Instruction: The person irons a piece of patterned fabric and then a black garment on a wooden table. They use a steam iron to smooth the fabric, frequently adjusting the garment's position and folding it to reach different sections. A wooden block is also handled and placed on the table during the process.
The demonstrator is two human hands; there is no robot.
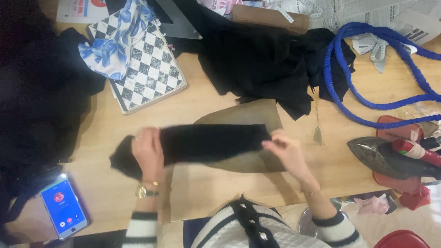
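The white quilted top with black trim [255, 235] sits lowest in the view, right under the camera, and both striped sleeves reach forward from it. The left hand [148, 153] lies on the black fabric strip [205, 143] near its left end, fingers curled down over the cloth in a closed grip. The right hand [287, 150] pinches the strip's right end between thumb and fingertips. The strip runs left to right between the two hands, its long axis across the counter [203, 187], and it lies over a brown paper pattern piece [250, 117] that shows above and below it. Bare wood lies open in front of the hands toward the body. Farther off, a heap of black cloth [261, 62] and a checkered board [149, 72] crowd the far side; a blue cord [378, 71] and an iron [390, 157] sit to the right, and a phone with a lit screen [63, 206] lies at the near left edge.
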